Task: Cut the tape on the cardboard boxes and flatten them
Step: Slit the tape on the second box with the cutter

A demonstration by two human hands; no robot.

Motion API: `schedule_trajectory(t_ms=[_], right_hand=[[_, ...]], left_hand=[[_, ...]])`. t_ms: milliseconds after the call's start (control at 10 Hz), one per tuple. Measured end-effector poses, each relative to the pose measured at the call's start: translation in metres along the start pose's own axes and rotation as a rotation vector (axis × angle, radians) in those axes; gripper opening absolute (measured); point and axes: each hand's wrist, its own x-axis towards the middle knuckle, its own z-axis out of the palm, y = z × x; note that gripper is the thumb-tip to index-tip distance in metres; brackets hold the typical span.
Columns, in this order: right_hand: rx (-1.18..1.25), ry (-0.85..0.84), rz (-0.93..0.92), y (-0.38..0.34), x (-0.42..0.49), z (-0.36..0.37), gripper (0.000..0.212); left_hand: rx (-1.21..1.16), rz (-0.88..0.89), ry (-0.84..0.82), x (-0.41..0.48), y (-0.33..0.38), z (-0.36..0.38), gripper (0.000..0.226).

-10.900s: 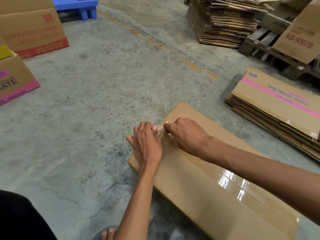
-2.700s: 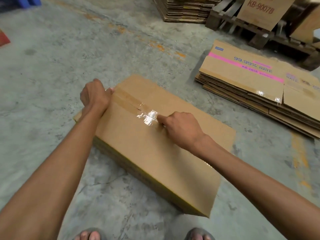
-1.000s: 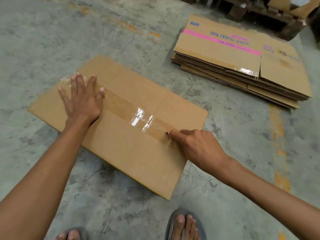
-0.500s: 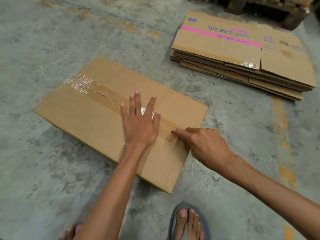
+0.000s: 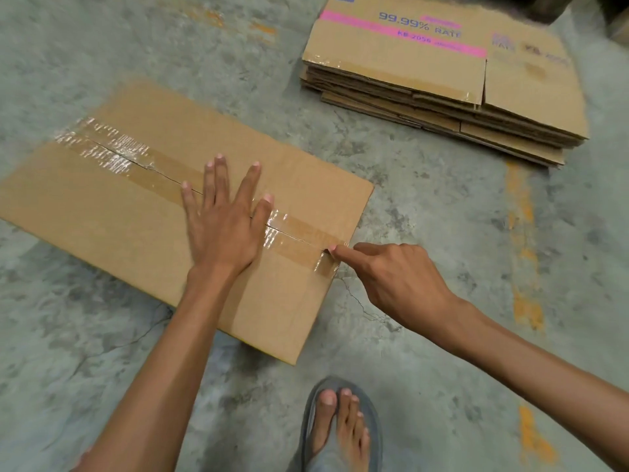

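Right hand slid to tape end at 4 o'clock, grip unclear; left hand presses cardboard box, released. Slit nearly complete, flattening remains.

I am counting one flattened box lying on the floor, one strip of tape running along its seam, one stack of flattened boxes beyond it, two hands, a left hand and a right hand, and one sandal showing.
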Motion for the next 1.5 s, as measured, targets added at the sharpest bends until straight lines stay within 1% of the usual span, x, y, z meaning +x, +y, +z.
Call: schedule_trajectory(t_ms=[300,400,500,600,700,800,900,1000,1100,1200,1300,1400,1500], right_hand=[[-0.008,0.011,-0.011,0.007,-0.013,-0.001,0.061],[-0.023,-0.009,0.028,0.013,-0.019,-0.001,0.062],[-0.104,-0.203,0.100,0.029,-0.046,0.025,0.057],[-0.016,-0.218,0.246,0.041,-0.094,0.055,0.055],[0.197,-0.057,0.333,0.032,-0.100,0.052,0.039],[0.365,0.124,0.328,0.018,-0.070,0.041,0.031],[0.455,0.214,0.358,0.018,-0.041,0.037,0.034],[0.501,0.276,0.389,0.015,-0.028,0.037,0.034],[0.542,0.286,0.362,0.010,-0.028,0.039,0.034],[0.571,0.285,0.365,0.008,-0.035,0.045,0.035],[0.606,0.291,0.378,0.002,-0.041,0.051,0.036],[0.630,0.292,0.362,-0.006,-0.045,0.052,0.038],[0.631,0.304,0.356,-0.009,-0.046,0.050,0.037]], left_hand=[[-0.011,-0.009,-0.006,-0.001,0.000,-0.002,0.056],[-0.007,-0.007,-0.012,-0.001,0.001,-0.002,0.057],[-0.009,-0.003,-0.010,0.001,0.000,-0.004,0.057],[0.012,-0.017,-0.009,0.011,0.000,-0.002,0.058],[-0.002,-0.028,-0.015,0.022,0.009,-0.003,0.059],[-0.082,-0.012,-0.064,0.022,0.020,-0.012,0.067],[-0.129,0.088,-0.207,-0.012,0.037,-0.021,0.084],[0.000,0.225,-0.320,-0.051,0.057,-0.021,0.107],[0.041,0.273,-0.285,-0.055,0.054,-0.016,0.107],[-0.039,0.354,-0.270,-0.054,0.045,-0.017,0.096],[-0.162,0.411,-0.213,-0.059,0.041,-0.017,0.086],[-0.309,0.391,-0.096,-0.065,0.045,-0.020,0.071],[-0.149,0.376,0.130,-0.073,0.051,-0.022,0.039]])
